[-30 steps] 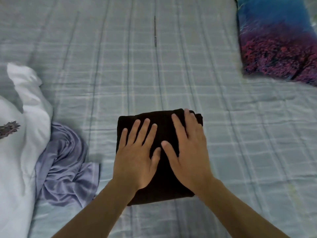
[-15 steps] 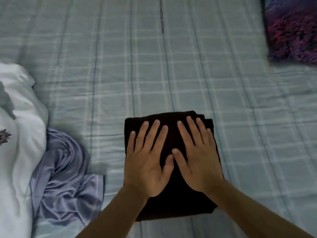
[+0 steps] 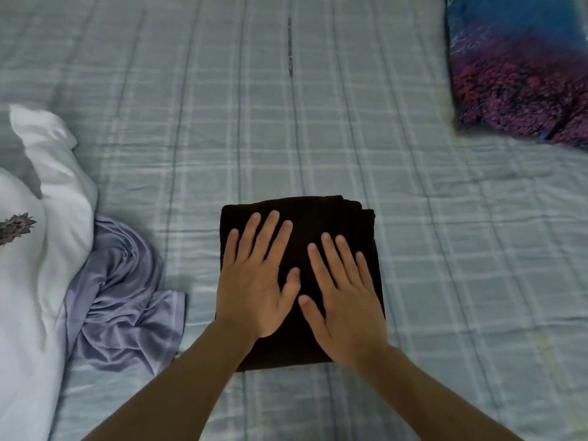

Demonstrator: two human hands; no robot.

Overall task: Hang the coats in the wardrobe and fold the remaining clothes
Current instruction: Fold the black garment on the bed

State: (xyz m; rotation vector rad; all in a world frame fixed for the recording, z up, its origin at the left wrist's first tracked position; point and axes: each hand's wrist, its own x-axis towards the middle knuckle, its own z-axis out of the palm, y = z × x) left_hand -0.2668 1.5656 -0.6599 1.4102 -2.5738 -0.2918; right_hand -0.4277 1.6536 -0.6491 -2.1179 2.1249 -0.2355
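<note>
My flat, open left hand (image 3: 254, 288) and right hand (image 3: 345, 308) pressed the folded black cloth garment (image 3: 318, 218), gripping nothing; the crumpled lilac garment (image 3: 121, 300) probably needed folding next.

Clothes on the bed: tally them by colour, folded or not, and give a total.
Black, folded, under both flat hands: 1, the black garment
Purple, crumpled: 1, the purple garment
White, unfolded, cut off by the left edge: 1, the white garment
Total: 3
</note>
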